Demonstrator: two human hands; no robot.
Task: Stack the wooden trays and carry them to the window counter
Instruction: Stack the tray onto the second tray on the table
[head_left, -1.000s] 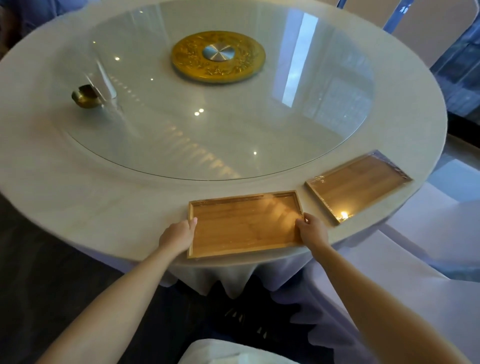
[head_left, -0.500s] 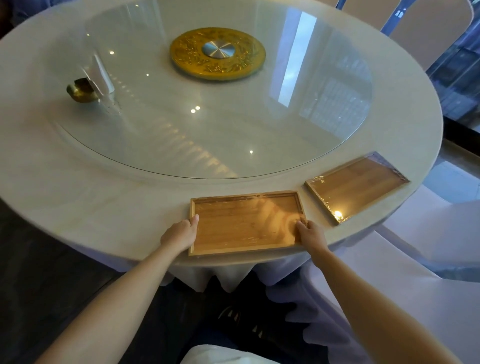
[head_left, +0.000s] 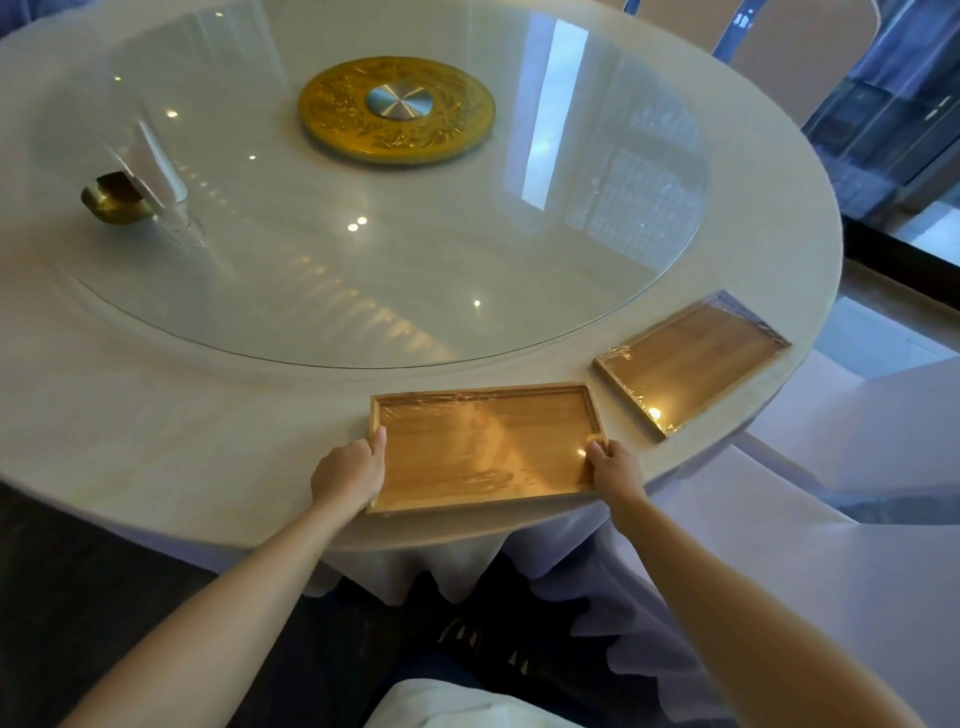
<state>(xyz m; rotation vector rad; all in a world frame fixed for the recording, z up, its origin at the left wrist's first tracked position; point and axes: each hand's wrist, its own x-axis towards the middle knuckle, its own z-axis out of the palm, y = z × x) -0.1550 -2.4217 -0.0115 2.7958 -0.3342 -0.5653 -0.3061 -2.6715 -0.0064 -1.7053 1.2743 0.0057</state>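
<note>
A plastic-wrapped wooden tray (head_left: 483, 447) lies flat at the near edge of the round table (head_left: 156, 415). My left hand (head_left: 349, 472) grips its left short side, thumb over the rim. On the right short side, my right hand (head_left: 612, 466) holds the rim with fingers curled over it. A second wrapped wooden tray (head_left: 691, 361) lies at an angle to the right, close to the table's right edge and apart from the first.
A glass turntable (head_left: 467, 249) covers the table's middle, with a gold centre disc (head_left: 396, 110) and a small brass bowl (head_left: 111, 200) at the left. White-covered chairs (head_left: 841, 519) stand to the right. Dark windows (head_left: 893, 104) fill the far right.
My right hand's fingers have shifted from beside the tray's right end onto its rim. The left hand and the tray stay where they were.
</note>
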